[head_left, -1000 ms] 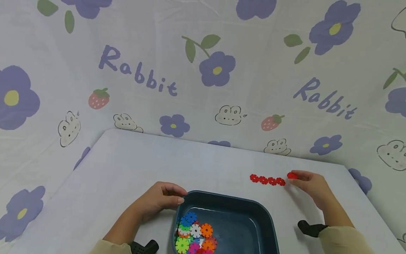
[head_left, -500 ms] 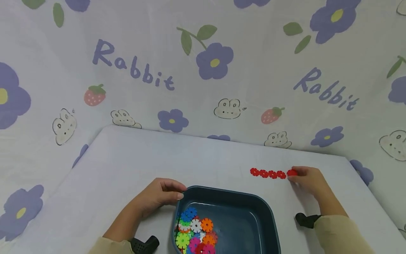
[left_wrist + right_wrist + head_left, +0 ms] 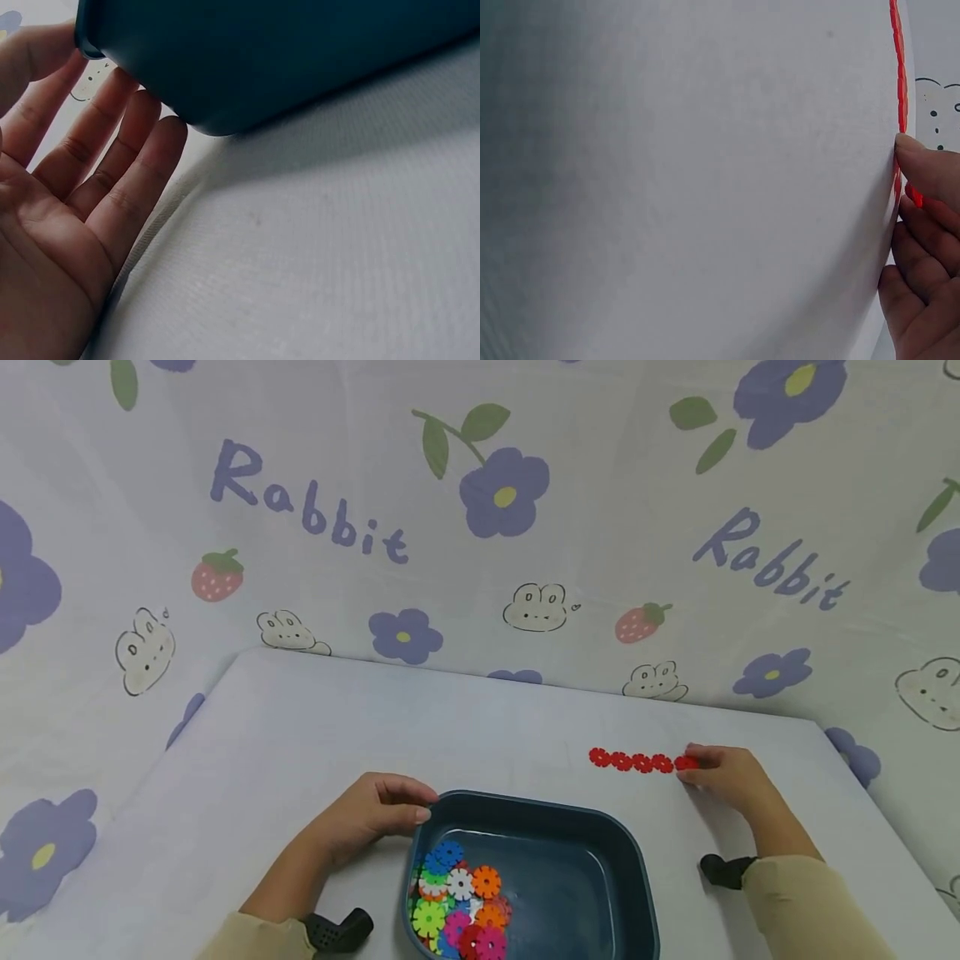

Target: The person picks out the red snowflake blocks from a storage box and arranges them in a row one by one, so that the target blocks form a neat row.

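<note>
My right hand (image 3: 731,775) pinches a red snowflake disc (image 3: 686,762) between thumb and fingers, close to the table. Just left of it, several more red snowflake discs (image 3: 631,761) lie flat in a row, and the held disc is at the right end of that row. In the right wrist view, the thumb partly covers the row (image 3: 900,79). My left hand (image 3: 367,814) rests against the far left corner of a dark blue tray (image 3: 525,802). In the left wrist view its fingers (image 3: 154,154) reach the tray's outer wall, mostly straight.
Inside the tray, multicoloured snowflake discs (image 3: 459,902) are heaped at the left side. The white table (image 3: 360,710) ends at a patterned cloth (image 3: 450,527) behind it. A black wrist device (image 3: 726,871) sits by the right sleeve, another (image 3: 341,931) by the left.
My right hand has brought the pinched red disc left and down to the end of the row. The left hand stays at the tray's corner. The head view has tilted slightly.
</note>
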The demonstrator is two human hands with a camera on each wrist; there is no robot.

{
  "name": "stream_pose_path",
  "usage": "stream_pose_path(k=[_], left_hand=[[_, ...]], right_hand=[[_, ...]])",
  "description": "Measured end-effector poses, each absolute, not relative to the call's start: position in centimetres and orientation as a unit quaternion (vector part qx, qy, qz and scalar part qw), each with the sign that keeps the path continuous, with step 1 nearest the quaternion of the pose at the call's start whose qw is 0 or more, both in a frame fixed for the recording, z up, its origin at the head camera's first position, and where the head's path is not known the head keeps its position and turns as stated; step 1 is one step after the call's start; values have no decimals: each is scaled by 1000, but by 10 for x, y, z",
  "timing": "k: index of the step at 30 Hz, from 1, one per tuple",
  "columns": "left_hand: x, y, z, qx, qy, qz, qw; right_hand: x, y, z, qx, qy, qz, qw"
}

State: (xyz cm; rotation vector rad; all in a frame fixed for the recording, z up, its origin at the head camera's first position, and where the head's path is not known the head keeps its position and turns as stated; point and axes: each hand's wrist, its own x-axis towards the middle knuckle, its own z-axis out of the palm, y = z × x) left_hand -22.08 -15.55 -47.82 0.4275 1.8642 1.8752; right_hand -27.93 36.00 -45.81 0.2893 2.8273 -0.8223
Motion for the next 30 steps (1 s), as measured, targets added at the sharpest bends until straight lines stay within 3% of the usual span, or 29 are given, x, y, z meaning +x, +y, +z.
stream_pose_path(k=[19,26,30], left_hand=[[-221,-154,-477,153,687,672,231],[-226,-151,-475,166,693,665,223],[-223,-154,-478,158,696,664,224]], right_hand=[[-277,363,-455,95,954,-264,107],[-273,363,-445,107,945,-282,127],[-274,346,-429,65,956,-262,113]])
